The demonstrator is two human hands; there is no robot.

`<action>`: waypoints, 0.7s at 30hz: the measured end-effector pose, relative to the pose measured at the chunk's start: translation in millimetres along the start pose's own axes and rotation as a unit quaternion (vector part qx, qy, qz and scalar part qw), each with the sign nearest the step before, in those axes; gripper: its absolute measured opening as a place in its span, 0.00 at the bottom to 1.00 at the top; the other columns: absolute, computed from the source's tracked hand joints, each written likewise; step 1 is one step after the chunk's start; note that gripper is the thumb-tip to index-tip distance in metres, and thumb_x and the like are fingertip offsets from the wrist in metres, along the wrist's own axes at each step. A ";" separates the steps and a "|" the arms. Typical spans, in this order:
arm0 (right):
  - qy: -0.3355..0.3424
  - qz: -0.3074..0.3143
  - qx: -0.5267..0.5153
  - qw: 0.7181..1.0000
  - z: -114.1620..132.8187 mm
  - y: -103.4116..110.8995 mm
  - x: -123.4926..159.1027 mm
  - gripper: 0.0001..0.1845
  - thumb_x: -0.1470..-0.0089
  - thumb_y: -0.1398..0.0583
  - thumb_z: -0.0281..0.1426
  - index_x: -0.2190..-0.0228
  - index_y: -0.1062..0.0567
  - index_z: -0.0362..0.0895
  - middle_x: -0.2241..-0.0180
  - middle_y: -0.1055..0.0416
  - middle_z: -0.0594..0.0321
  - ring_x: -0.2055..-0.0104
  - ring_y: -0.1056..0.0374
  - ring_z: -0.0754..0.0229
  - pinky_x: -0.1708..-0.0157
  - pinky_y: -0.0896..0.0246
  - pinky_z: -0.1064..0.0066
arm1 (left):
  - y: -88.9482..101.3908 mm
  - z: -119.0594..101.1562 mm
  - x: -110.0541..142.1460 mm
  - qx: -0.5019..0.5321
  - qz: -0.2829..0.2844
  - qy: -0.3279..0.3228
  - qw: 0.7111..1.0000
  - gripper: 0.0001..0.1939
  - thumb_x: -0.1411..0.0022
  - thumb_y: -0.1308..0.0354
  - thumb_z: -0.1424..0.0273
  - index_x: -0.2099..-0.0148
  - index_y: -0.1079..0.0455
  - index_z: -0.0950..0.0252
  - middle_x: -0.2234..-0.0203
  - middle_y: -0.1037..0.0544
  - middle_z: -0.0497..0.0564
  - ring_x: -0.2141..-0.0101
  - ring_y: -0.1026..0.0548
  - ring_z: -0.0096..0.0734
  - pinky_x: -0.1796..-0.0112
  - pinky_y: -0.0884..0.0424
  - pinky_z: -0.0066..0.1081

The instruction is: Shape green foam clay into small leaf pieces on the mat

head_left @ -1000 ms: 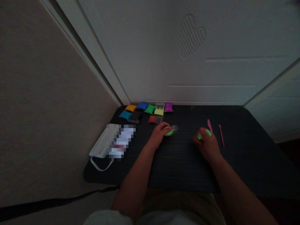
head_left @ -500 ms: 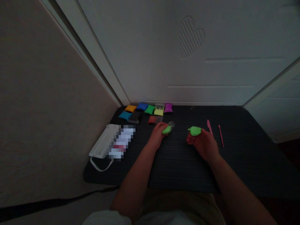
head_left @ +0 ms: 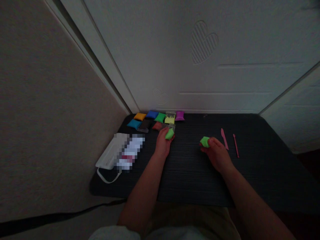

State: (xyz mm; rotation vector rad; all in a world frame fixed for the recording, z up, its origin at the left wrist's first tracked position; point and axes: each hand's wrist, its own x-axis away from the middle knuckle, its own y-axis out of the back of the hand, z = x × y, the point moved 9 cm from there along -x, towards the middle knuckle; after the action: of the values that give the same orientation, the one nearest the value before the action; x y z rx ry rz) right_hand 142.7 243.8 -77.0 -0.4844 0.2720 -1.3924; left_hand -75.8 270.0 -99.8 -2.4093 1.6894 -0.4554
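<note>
Light green modelling clay in a clear packet is held in my left hand, its fingers closed around it near the red clay packet. A separate lump of light green clay sits in the fingers of my right hand, over the dark table. To the right of that hand lie a pink plastic knife and a thin pink modelling stick. My left hand partly covers the red packet's clear end.
Packets of orange, blue, green, yellow, purple, light blue and black clay lie at the back left. A white face mask rests beside a blurred-out item. A white panel stands behind.
My left hand has moved left and slightly back with the green packet, and the red packet has shifted left. In my right hand, the green lump is turned and more compact.
</note>
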 end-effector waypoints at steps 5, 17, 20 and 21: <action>-0.056 -0.018 -0.090 0.994 -6.4 5.4 -2.3 0.04 0.52 0.42 0.35 0.72 0.30 0.48 0.66 0.30 0.66 0.62 0.32 0.62 0.70 0.36 0.74 | -20.7 -13.9 17.1 -0.197 0.045 -0.120 0.972 0.14 0.51 0.44 0.71 0.59 0.35 0.62 0.62 0.31 0.50 0.57 0.35 0.36 0.53 0.43 0.36; -0.074 0.017 -0.065 0.995 -5.1 -2.5 0.2 0.12 0.51 0.43 0.34 0.62 0.30 0.46 0.65 0.27 0.62 0.70 0.30 0.65 0.71 0.33 0.75 | -71.0 -30.5 22.4 -0.550 0.092 -0.312 0.769 0.17 0.45 0.55 0.78 0.55 0.36 0.61 0.56 0.31 0.55 0.50 0.42 0.41 0.49 0.53 0.43; -0.072 0.025 -0.042 0.996 -5.7 -4.1 1.1 0.14 0.52 0.43 0.37 0.62 0.30 0.47 0.65 0.27 0.61 0.74 0.31 0.66 0.75 0.34 0.75 | -77.4 -31.9 14.8 -0.559 0.084 -0.320 0.760 0.17 0.45 0.55 0.79 0.56 0.35 0.60 0.56 0.30 0.55 0.50 0.41 0.42 0.49 0.54 0.44; -0.071 0.023 -0.040 0.996 -5.8 -3.8 0.9 0.14 0.52 0.42 0.37 0.62 0.30 0.47 0.65 0.28 0.61 0.74 0.31 0.66 0.75 0.34 0.75 | -79.5 -33.3 12.4 -0.560 0.080 -0.323 0.759 0.17 0.45 0.55 0.79 0.56 0.34 0.59 0.56 0.30 0.55 0.50 0.42 0.43 0.49 0.54 0.45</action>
State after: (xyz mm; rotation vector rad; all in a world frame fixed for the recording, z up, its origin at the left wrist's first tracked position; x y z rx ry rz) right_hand 136.8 241.6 -80.2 -0.6366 0.2228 -1.3000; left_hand -12.7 287.3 -42.5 -2.3832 1.9903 1.6865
